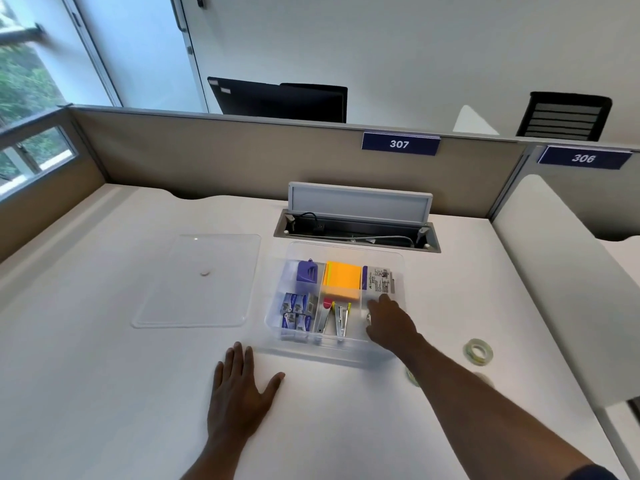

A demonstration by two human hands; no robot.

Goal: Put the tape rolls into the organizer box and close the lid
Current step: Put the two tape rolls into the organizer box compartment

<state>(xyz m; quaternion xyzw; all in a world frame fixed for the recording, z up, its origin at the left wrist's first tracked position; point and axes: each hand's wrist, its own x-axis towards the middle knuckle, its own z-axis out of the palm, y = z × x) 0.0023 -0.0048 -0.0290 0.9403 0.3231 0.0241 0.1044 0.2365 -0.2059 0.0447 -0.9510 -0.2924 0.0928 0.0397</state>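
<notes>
The clear organizer box (pixel 398 258) stands mid-table, open, with staples, sticky notes and staplers in its compartments. Its clear lid (pixel 195 282) lies flat on the table to the box's left. My right hand (pixel 389 322) reaches down into the box's front right compartment, fingers curled over a clear tape roll (pixel 369 319) of which only an edge shows by the thumb. A second tape roll (pixel 478 351) lies on the table right of the box. A third tape roll (pixel 412 377) peeks out from under my right forearm. My left hand (pixel 239 393) rests flat on the table, fingers spread, in front of the box.
An open cable hatch (pixel 356 230) with its flap raised sits just behind the box. A beige partition (pixel 242 157) bounds the desk at the back, and a white divider (pixel 561 271) bounds it on the right.
</notes>
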